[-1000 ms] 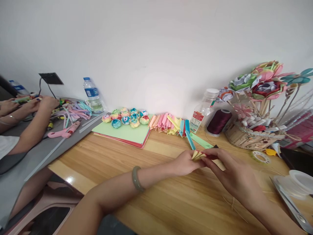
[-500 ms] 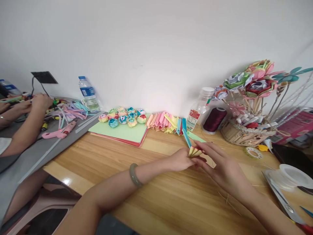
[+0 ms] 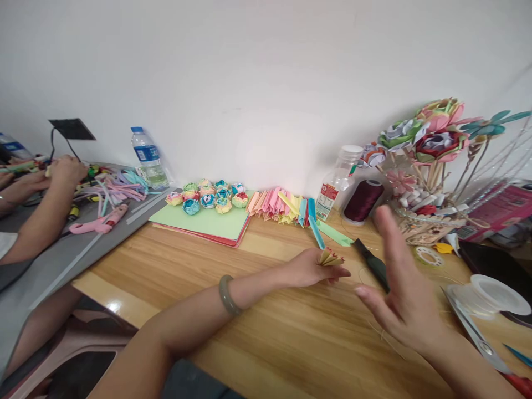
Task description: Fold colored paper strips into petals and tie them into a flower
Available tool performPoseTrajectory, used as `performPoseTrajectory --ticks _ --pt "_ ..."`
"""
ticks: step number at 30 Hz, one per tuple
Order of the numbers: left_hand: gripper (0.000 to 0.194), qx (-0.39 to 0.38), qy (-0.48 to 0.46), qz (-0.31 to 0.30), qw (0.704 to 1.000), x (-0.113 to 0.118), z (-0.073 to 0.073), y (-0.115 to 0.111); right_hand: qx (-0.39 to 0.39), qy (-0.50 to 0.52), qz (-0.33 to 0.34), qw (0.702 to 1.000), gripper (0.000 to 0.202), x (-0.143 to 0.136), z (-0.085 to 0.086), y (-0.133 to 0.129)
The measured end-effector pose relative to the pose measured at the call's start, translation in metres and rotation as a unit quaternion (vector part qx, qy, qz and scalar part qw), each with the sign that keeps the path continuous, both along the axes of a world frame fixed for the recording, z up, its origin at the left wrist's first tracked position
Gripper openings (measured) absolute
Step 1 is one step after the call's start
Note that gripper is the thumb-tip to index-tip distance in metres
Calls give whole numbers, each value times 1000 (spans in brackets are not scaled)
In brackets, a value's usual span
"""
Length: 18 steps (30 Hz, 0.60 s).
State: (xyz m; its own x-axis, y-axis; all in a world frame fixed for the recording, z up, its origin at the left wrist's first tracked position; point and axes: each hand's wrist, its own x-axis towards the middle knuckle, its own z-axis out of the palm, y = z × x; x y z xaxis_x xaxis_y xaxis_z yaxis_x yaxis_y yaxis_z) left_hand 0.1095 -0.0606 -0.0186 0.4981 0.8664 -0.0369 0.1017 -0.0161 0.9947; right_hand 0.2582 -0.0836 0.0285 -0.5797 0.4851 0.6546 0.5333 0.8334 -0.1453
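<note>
My left hand (image 3: 308, 268) holds a small fan-like bundle of folded yellow paper (image 3: 328, 257) with red tips, pinched between the fingers over the wooden table. My right hand (image 3: 405, 296) is raised to the right of it, thumb and fingers apart, with nothing held. A black-handled tool (image 3: 371, 263) lies on the table just behind my right hand, partly hidden by it. Beyond my left hand lies a row of folded paper pieces (image 3: 274, 205) in pink, yellow and blue, with a green strip (image 3: 336, 233) beside it.
Paper flowers (image 3: 208, 197) sit on green sheets (image 3: 199, 223). Toward the right are a bottle (image 3: 334, 185), dark thread (image 3: 364, 202), a flower basket (image 3: 432, 224), a clear spool (image 3: 490, 296) and scissors (image 3: 477, 332). Another person's hands (image 3: 66, 172) work at far left near a pink glue gun (image 3: 100, 220).
My right hand has moved away from the yellow bundle to the right and opened. The black-handled tool and more of the green strip now show. My left hand still holds the bundle.
</note>
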Motion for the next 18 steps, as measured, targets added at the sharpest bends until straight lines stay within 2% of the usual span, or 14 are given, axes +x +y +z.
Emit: performPoseTrajectory --ticks 2,4,7,9,13,18 --pt "15 13 -15 2 1000 0 -2 1 -45 -68 19 997 75 -2 0 0" --pt "16 20 -27 3 999 -1 -1 2 -79 -63 12 995 77 -2 0 -1" --pt "26 16 -30 -5 999 -1 3 1 -43 104 -17 993 76 0 3 -2" --pt "32 8 -30 12 999 -1 4 1 -27 155 -52 986 73 1 2 -3" --pt "35 1 -71 73 995 2 -3 4 -40 117 -144 982 49 -4 -11 -1" --pt "22 -11 -120 69 990 7 -15 6 -56 76 -112 989 34 -12 -27 2"
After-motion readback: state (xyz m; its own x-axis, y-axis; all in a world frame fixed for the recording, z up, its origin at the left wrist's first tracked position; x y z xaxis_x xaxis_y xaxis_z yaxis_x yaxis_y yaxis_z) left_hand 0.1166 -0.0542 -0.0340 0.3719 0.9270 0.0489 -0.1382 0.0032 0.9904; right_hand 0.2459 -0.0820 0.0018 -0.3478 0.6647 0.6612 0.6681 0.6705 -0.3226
